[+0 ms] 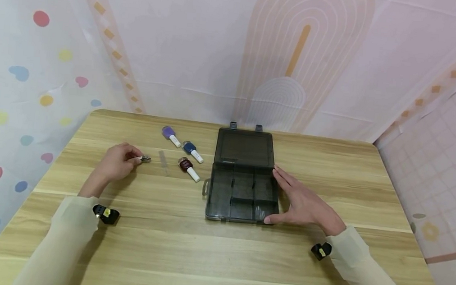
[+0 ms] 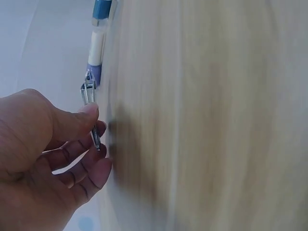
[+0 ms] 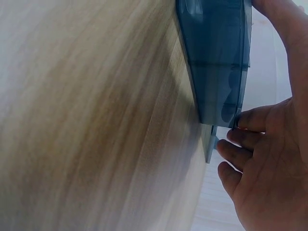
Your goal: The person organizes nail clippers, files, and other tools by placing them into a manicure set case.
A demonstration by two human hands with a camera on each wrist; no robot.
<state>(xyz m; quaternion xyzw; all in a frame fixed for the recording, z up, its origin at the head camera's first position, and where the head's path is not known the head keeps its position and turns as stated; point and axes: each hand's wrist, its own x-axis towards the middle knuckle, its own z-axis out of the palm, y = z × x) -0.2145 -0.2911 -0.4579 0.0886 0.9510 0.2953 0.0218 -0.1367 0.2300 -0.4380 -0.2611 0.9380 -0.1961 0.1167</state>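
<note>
As the right hand (image 1: 304,205), spread open, touches the box (image 1: 221,191) near the table's (image 1: 242,261) far edge, the left hand (image 1: 117,163) pinches nail clippers (image 1: 145,158) toward the left edge. Pick-up, seemingly — lifting calls for a steady pinch.

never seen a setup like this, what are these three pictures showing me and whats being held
There's no robot here, just a person's two bare hands. The wide picture comes from a camera worn on the head, looking forward and down; the two close-ups come from small black wrist cameras, one per arm.

On the light wood-grain table lie a white-capped purple bottle, a white-capped blue bottle, a white-capped dark red bottle, a pale translucent flat strip and an open, dark translucent plastic box with compartments.

The left hand has a small shiny metal nail clipper in its grip. The right hand touches the box at its right side.
</note>
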